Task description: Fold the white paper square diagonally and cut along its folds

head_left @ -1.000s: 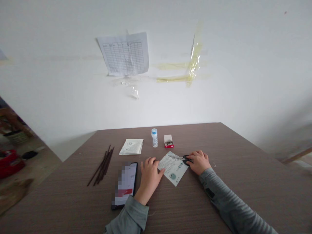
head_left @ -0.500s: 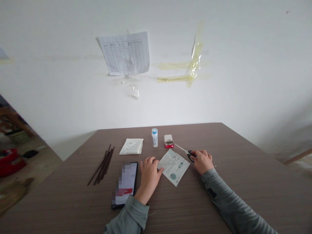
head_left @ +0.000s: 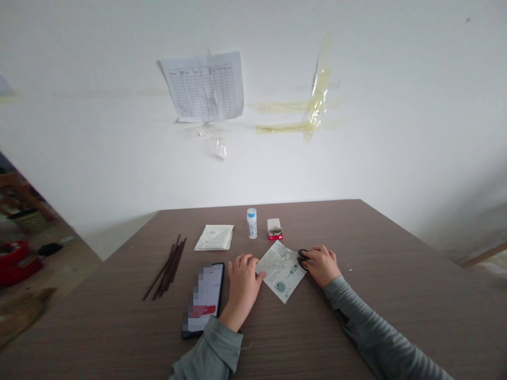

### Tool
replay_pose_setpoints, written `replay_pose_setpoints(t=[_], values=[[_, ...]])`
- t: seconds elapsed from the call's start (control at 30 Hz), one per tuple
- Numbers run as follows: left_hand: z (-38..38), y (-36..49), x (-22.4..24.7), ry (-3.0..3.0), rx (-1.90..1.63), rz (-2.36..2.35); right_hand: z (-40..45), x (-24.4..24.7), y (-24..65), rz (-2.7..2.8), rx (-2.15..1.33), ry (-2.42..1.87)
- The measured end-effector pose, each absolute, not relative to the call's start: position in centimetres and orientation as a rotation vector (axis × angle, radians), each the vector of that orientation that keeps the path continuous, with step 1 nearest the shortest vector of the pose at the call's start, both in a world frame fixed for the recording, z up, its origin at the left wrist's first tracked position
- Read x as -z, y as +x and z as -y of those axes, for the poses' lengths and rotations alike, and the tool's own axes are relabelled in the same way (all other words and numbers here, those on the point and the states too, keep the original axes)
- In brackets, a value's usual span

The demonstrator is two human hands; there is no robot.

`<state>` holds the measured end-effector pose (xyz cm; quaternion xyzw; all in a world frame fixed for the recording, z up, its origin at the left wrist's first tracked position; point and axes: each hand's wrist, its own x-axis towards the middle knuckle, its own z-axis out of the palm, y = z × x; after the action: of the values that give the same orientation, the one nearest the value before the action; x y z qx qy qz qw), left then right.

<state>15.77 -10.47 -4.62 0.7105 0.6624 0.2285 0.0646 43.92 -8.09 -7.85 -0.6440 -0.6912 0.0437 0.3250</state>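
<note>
My left hand [head_left: 242, 279] rests on the table with its fingers apart. Its thumb and index finger are at the left corner of a small square printed paper packet [head_left: 280, 274], which lies turned like a diamond. In my right hand [head_left: 324, 265] are the black handles of a pair of scissors [head_left: 303, 254], at the packet's right corner. The blades are out of sight, seemingly under the packet's upper right edge. Just behind the packet stands an open red and white box [head_left: 274, 230] holding small metallic pieces.
A phone [head_left: 204, 301] lies left of my left hand. Farther left are several thin dark brown sticks [head_left: 170, 269]. Toward the back are a flat white packet [head_left: 214, 238] and a small blue-capped bottle [head_left: 252, 224]. A white wall [head_left: 245, 179] rises behind the table.
My right hand has moved left with the scissors, up to the packet. The blades, visible before, are now hidden. My left hand has stayed in place.
</note>
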Motion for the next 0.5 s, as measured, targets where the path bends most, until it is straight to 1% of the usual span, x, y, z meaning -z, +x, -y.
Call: replay_pose_setpoints(t=[0.23, 0.37, 0.5], values=[[10.4, 15.8, 5.0, 2.190, -0.667, -2.021, 6.7, 8.8, 44.4, 1.761, -0.242, -1.721], [10.6, 15.7, 5.1, 2.226, -0.615, -2.071, 5.6, 8.3, 45.3, 1.709, -0.377, -1.777], [10.9, 15.6, 5.5, 2.210, -0.611, -2.114, 5.3, 7.4, 45.9, 1.548, -0.439, -1.693]])
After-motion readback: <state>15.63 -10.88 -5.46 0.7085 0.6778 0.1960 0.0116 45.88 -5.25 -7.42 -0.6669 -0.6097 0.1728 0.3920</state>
